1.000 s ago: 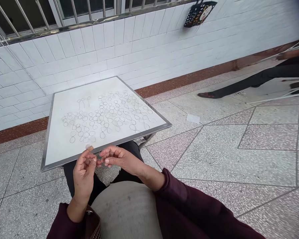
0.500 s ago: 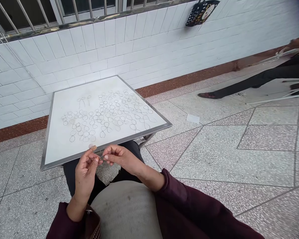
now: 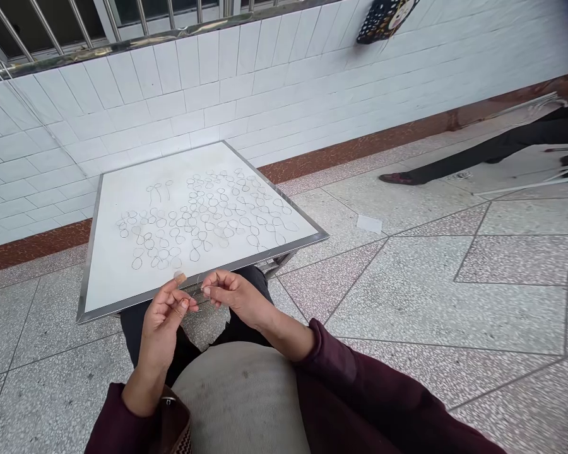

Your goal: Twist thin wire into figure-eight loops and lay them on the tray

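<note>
My left hand [image 3: 163,318] and my right hand [image 3: 231,296] meet just below the near edge of a white square table [image 3: 113,284]. Both pinch a thin piece of wire [image 3: 196,291] between their fingertips; it is very fine and hard to make out. A strip of tape wraps my left index fingertip. Many small wire loops [image 3: 203,217], shaped like figure eights, lie spread over the tabletop beyond my hands.
A white tiled wall with a red-brown base [image 3: 360,142] runs behind the table, with metal bars above. A dark dotted bag [image 3: 383,19] hangs on it. Another person's leg and shoe [image 3: 397,178] stretch across the speckled floor at right, beside a white frame [image 3: 525,186].
My hands have risen slightly toward the table edge and my fingertips have shifted on the wire. The other person's arm at far right has moved out of view.
</note>
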### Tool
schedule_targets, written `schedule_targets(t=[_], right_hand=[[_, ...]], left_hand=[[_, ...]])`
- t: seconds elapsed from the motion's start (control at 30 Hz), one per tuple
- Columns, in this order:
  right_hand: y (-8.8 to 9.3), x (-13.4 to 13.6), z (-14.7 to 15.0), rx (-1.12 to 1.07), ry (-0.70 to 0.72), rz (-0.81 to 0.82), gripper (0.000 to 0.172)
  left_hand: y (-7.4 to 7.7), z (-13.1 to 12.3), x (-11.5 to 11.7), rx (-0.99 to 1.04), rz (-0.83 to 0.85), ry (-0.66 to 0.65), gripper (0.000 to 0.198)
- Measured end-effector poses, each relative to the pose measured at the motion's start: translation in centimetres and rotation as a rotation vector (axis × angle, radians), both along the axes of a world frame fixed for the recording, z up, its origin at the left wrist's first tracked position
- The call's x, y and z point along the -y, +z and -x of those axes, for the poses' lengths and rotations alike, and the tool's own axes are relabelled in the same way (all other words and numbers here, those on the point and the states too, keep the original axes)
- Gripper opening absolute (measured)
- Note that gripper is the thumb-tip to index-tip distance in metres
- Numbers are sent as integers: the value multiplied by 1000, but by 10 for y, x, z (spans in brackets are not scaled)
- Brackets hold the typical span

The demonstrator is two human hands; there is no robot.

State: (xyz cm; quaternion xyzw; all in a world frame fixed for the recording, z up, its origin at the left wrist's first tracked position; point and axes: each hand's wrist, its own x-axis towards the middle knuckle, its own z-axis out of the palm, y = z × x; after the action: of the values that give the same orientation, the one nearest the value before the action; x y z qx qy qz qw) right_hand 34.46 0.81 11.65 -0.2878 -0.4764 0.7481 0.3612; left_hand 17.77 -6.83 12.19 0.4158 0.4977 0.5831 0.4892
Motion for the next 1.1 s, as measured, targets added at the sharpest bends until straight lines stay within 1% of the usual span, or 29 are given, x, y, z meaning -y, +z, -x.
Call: schedule_targets(t=[0.1, 0.23, 0.3, 0.43, 0.57, 0.63, 0.7, 0.73, 0.8, 0.83, 0.87, 0.9, 0.97, 1.03, 1.1], right_hand=[[-1, -2, -1, -50, -53, 43, 27], [1, -3, -1, -104, -103, 133, 26], [2, -2, 0, -147, -113, 183, 25], [4, -3, 0, -228, -141, 238, 25], [5, -11, -10, -262, -230, 257, 27], [7, -17, -18, -255, -270, 230, 27], [9, -19, -24, -210, -267, 174, 26], [10, -19, -25, -180, -247, 144, 25], [12, -16, -23, -129, -199, 102, 24], [13, -13, -21, -112, -176, 93, 24], [13, -10, -18, -101, -156, 90, 25], [13, -7, -15, -95, -140, 91, 25], [14, -3, -9, -94, -114, 95, 25], [14, 0, -7, -101, -96, 94, 26], [13, 0, -6, -105, -87, 91, 26]], left_hand=[[0, -2, -2, 173, -4, 9, 50], [-1, -3, -3, 298, -68, 7, 61], [-1, -3, -3, 322, -105, 28, 63], [-1, -2, -3, 355, -137, 116, 60], [-3, 8, 1, 362, -131, 219, 61], [-4, 15, 6, 323, -121, 281, 61], [-2, 21, 12, 210, -117, 342, 60], [-1, 23, 15, 107, -119, 377, 59], [2, 21, 20, -187, -147, 439, 55], [4, 19, 21, -355, -181, 444, 52], [5, 15, 21, -517, -227, 417, 48], [5, 11, 19, -660, -285, 360, 43], [3, 3, 15, -871, -402, 199, 36], [-3, -2, 9, -1018, -490, 73, 40], [-11, -3, 7, -1115, -552, 14, 50]])
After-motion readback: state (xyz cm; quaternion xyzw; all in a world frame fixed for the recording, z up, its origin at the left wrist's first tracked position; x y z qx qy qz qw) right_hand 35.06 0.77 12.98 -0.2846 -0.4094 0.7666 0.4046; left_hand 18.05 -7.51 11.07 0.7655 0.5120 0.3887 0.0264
